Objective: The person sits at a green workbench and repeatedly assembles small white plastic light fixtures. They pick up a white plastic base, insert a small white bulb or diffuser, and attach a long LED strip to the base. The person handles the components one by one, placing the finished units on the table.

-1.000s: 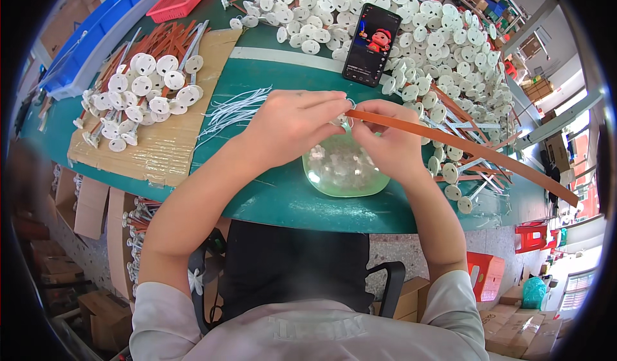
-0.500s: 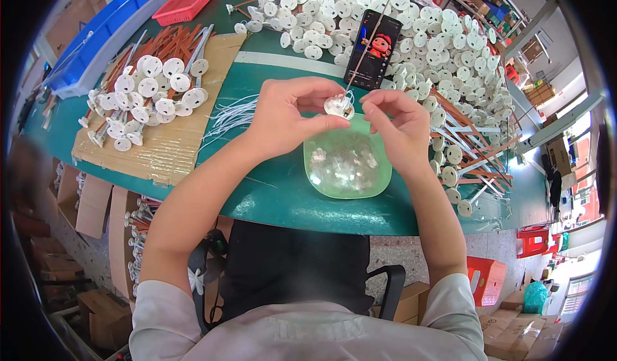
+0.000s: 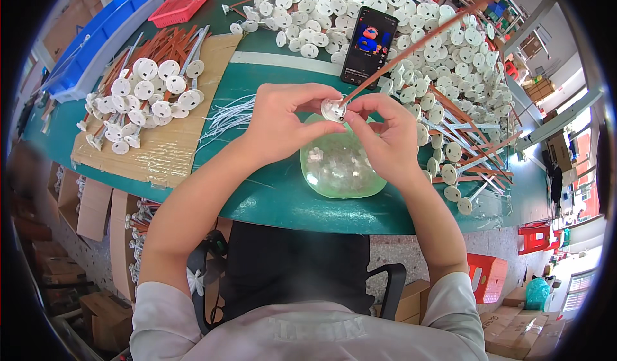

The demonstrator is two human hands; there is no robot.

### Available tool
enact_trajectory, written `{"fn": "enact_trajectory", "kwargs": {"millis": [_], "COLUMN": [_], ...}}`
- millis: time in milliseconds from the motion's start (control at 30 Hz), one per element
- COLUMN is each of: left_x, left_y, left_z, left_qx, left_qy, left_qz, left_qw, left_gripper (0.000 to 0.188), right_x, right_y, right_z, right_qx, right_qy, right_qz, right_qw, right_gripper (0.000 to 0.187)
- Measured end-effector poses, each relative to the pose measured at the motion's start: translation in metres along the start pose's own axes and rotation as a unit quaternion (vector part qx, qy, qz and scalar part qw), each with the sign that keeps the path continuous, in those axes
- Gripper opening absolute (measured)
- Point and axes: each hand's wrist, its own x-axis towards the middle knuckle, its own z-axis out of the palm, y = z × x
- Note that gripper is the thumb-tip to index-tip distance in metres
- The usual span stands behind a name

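Observation:
Between thumb and fingertips, my left hand point(image 3: 276, 120) holds a white round disc point(image 3: 331, 110) by its left edge. A long brown strip point(image 3: 421, 45) comes off the disc and slants up and right, close to the camera. My right hand point(image 3: 387, 136) is closed in a pinch at the disc's right edge, by the foot of the strip. What lies between its fingertips is too small to make out. Just below both hands stands a translucent green bowl point(image 3: 307, 180) with many small clear, shiny pieces point(image 3: 340, 165) in it.
A phone point(image 3: 369, 45) leans against a large pile of white discs on strips point(image 3: 308, 20). More such pieces point(image 3: 144, 97) lie on cardboard point(image 3: 170, 158) at left, beside thin white wires point(image 3: 226, 120). A blue bin point(image 3: 96, 46) and red basket point(image 3: 182, 6) stand at the far left.
My right hand has moved left and its fingertips have closed in against the disc. The disc has tilted, and its strip now slants more to the right.

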Motion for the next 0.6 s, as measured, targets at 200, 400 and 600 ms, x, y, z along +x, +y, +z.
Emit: {"fn": "enact_trajectory", "kwargs": {"millis": [200, 400, 600], "left_x": [-0.002, -0.003, -0.004], "left_y": [-0.003, -0.007, -0.005], "left_z": [0.001, 0.004, 0.008], "left_qx": [0.195, 0.203, 0.212], "left_qy": [0.036, 0.05, 0.056], "left_qz": [0.149, 0.169, 0.179], "left_qw": [0.969, 0.963, 0.959], "left_gripper": [0.041, 0.041, 0.038], "right_x": [-0.001, -0.002, 0.001], "right_y": [-0.005, 0.001, 0.014], "right_z": [0.004, 0.006, 0.005], "right_qx": [-0.042, -0.061, -0.046], "right_qy": [0.0, 0.008, -0.005], "right_qz": [-0.016, -0.064, -0.087], "right_qw": [0.999, 0.996, 0.995], "right_gripper": [0.01, 0.008, 0.012]}}
